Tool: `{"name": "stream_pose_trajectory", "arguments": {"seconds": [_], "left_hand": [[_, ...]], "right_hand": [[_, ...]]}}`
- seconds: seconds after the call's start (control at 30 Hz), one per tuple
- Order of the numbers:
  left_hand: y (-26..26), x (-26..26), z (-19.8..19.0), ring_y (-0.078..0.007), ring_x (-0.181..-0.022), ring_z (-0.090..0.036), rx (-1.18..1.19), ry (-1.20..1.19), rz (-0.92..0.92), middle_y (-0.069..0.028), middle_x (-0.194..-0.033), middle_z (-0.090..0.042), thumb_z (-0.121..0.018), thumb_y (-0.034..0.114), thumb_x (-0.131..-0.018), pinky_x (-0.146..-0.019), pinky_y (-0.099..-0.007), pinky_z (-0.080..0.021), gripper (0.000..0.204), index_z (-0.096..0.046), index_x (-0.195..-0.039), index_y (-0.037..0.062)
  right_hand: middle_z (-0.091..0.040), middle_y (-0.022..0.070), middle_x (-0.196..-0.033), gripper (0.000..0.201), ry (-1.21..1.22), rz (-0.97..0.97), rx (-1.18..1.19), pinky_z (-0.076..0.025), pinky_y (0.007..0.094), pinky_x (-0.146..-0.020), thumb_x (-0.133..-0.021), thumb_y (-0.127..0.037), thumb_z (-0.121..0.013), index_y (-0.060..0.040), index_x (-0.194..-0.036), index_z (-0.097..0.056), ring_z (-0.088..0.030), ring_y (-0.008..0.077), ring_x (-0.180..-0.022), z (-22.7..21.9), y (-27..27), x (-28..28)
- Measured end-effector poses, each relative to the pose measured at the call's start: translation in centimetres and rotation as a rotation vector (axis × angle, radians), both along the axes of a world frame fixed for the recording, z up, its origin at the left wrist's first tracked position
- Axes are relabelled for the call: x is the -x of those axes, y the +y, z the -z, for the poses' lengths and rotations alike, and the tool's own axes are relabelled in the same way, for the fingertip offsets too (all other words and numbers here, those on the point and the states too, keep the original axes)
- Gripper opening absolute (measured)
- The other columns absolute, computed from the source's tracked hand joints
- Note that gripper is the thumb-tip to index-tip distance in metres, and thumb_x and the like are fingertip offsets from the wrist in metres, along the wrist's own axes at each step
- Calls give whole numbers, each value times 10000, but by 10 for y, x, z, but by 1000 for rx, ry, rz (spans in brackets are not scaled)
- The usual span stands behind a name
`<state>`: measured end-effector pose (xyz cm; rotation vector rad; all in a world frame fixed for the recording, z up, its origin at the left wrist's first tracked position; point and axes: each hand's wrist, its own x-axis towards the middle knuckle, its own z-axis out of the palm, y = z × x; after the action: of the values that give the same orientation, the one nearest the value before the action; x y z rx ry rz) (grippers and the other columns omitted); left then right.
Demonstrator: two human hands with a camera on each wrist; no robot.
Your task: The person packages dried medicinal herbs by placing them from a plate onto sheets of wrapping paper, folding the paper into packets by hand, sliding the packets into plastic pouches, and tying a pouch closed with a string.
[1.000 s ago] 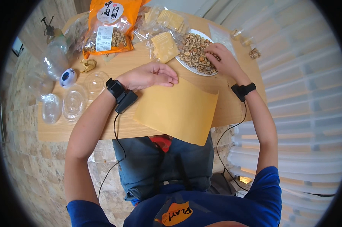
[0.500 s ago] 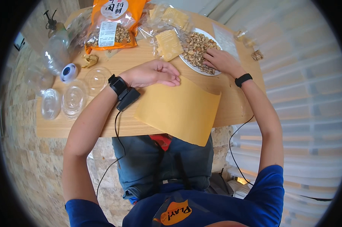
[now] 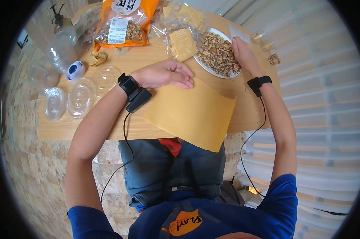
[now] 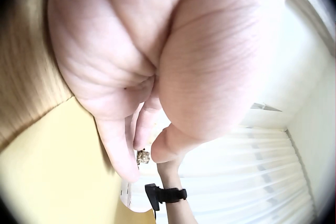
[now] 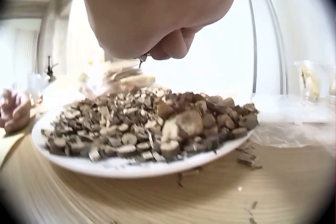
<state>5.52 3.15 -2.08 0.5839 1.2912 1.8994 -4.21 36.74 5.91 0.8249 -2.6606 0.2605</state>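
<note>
My left hand (image 3: 170, 74) rests on the upper edge of a yellow-brown paper sheet (image 3: 194, 111), its fingers loosely bent and a gap between thumb and fingers in the left wrist view. The sheet curves over the table's front edge. A white plate (image 5: 126, 169) is heaped with chopped brown dried pieces (image 3: 217, 53). Above the heap, at the plate's right side, my right hand (image 3: 243, 53) is raised with curled fingers. A small dark bit shows at its fingertips in the right wrist view; most of what it pinches is hidden.
Behind the sheet lie an orange bag (image 3: 122, 28) and wrapped yellow squares (image 3: 182, 44). Clear lids (image 3: 80, 98), a tape roll (image 3: 75, 71) and crumpled brown paper (image 3: 98, 58) are at the left. A small packet (image 3: 274, 59) sits at the right edge.
My right hand has lifted out of the dried pieces and moved right, to the plate's rim. The left hand stays on the sheet; the head view has shifted slightly.
</note>
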Motion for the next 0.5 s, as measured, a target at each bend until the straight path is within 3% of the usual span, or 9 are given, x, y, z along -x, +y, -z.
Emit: {"name": "stream_pose_trajectory", "arguments": {"seconds": [0.2, 0.27, 0.4, 0.5], "left_hand": [[0, 0, -1, -230, -1163, -697, 24, 14, -10, -181, -1231, -691, -610, 40, -1047, -1037, -321, -575, 271, -607, -1296, -66], [0, -1, -1, -231, -1160, -698, 24, 6, -12, -182, -1229, -692, -611, 40, -1047, -1037, -321, -575, 271, -608, -1296, -66], [1, -1, -2, -237, -1158, -701, 23, -9, -33, -182, -1217, -696, -615, 39, -1045, -1036, -318, -575, 274, -607, -1298, -65], [1, 1, 2, -238, -1161, -700, -2, 1, -11, -182, -1222, -696, -616, 41, -1046, -1039, -314, -572, 278, -607, -1302, -65]], "right_hand": [[-638, 282, -812, 343, -81, -2, 209, -485, 489, -694, -1116, -260, -460, 31, -986, -584, -598, 487, -757, -16, -6, -20], [-634, 281, -814, 343, -224, -18, 260, -476, 471, -668, -1112, -262, -470, 39, -983, -572, -578, 479, -720, -21, -17, -37], [-629, 275, -809, 359, -311, 8, 248, -472, 466, -675, -1117, -270, -461, 44, -980, -569, -574, 448, -705, -20, -31, -58], [-633, 235, -800, 286, -382, -83, 59, -486, 448, -679, -1084, -241, -508, 21, -1001, -586, -589, 402, -695, -10, -42, -79]]}}
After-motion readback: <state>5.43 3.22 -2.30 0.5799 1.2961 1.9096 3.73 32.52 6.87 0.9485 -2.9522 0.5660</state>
